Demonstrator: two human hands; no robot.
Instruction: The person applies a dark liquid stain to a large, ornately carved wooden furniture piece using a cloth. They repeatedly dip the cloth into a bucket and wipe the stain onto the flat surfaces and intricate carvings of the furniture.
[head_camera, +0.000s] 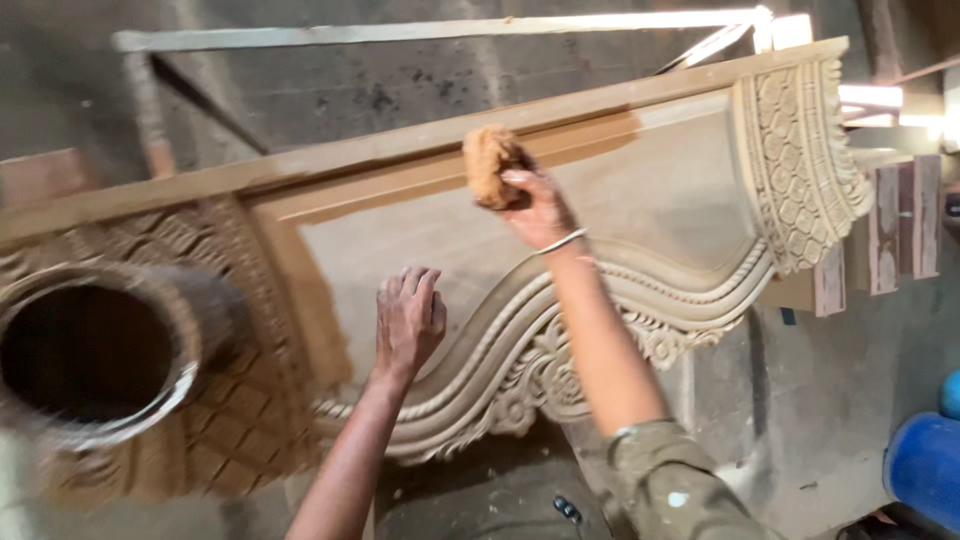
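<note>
Over the long carved wooden panel (640, 170) the person leaned with both arms out. Their right hand (535, 205) was closed around a wad of brown cloth (490, 163), pressing it against the panel's upper rail, where darker wet stain gave way to pale bare wood. Their left hand (408, 318) lay flat on the panel's plain middle field, fingers together, steadying it. Left of that hand, on the panel's stained lattice carving, stood a round metal tin (95, 352), open and dark inside. Staining seemed partway along: the left part was darkened, the scaled carving (800, 160) at the right end pale. The next stroke, I judged, called for carrying the cloth rightward along the rail.
</note>
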